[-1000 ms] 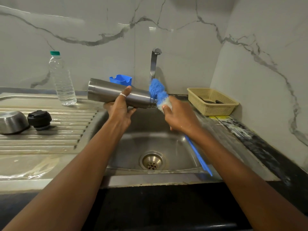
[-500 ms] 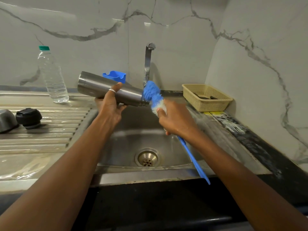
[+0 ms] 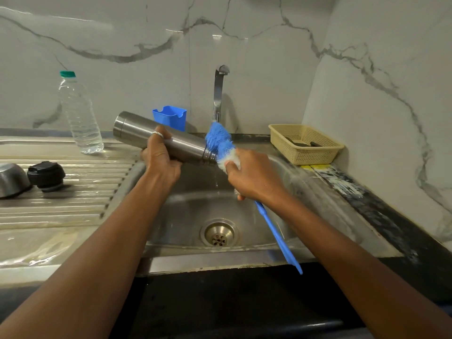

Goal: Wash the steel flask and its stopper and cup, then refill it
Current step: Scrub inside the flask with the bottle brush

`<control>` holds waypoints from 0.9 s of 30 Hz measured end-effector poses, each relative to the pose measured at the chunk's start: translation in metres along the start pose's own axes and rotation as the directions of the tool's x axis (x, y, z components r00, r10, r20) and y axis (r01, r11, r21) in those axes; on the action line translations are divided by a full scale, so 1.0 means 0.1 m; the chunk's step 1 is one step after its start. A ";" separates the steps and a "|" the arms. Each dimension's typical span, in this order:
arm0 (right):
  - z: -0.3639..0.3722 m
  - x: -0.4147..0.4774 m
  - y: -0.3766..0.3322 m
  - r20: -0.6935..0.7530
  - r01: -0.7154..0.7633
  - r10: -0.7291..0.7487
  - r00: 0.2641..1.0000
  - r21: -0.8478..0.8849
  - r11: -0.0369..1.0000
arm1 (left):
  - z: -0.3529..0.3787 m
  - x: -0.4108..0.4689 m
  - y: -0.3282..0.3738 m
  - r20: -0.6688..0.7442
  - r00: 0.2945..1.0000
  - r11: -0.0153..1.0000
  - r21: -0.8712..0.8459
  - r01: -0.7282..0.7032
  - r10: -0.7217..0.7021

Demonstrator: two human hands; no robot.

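Note:
My left hand (image 3: 160,157) grips the steel flask (image 3: 137,132) sideways over the sink (image 3: 190,206), its threaded mouth pointing right and slightly down. My right hand (image 3: 254,177) holds a blue bottle brush (image 3: 217,138) by the white base of its bristles, and the bristle head touches the flask's mouth. The brush's blue handle runs down past the sink's front edge. A thin stream of water falls from the tap (image 3: 219,94) between my hands. On the draining board at the left lie the black stopper (image 3: 46,176) and the steel cup (image 3: 11,179), mouth down.
A clear plastic water bottle (image 3: 79,116) with a green cap stands at the back left. A blue holder (image 3: 170,117) sits behind the flask. A beige basket (image 3: 305,144) sits on the counter right of the sink, close to the corner wall.
Both hands stay in the same grip. The brush head has stayed against the flask's mouth, shifting only slightly. The camera view has moved a little.

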State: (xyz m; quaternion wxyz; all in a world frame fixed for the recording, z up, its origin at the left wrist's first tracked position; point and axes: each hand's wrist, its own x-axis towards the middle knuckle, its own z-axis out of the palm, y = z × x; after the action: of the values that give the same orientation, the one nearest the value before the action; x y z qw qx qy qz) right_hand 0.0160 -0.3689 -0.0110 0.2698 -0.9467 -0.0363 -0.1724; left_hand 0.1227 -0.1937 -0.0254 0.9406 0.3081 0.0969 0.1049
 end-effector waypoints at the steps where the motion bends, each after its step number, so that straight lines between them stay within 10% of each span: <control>1: 0.02 0.03 -0.02 0.002 0.001 -0.001 1.000 -0.006 1.000 | 0.00 -0.01 0.00 0.005 1.000 1.000 -0.018 -0.001 0.002; 11: 0.09 -0.10 -0.08 0.066 0.037 -0.039 0.997 0.030 0.999 | 0.02 0.05 0.05 -0.191 0.975 0.992 -0.023 -0.121 0.114; 27: 0.08 0.04 -0.10 0.028 0.001 -0.003 1.000 0.043 0.999 | 0.02 -0.02 0.01 -0.119 0.991 0.998 0.001 -0.062 0.062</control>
State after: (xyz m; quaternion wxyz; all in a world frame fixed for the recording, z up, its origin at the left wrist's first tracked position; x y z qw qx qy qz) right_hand 0.0205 -0.3563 -0.0110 0.2892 -0.9430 -0.0447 -0.1584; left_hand 0.1215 -0.1949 -0.0232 0.9298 0.3031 0.1429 0.1521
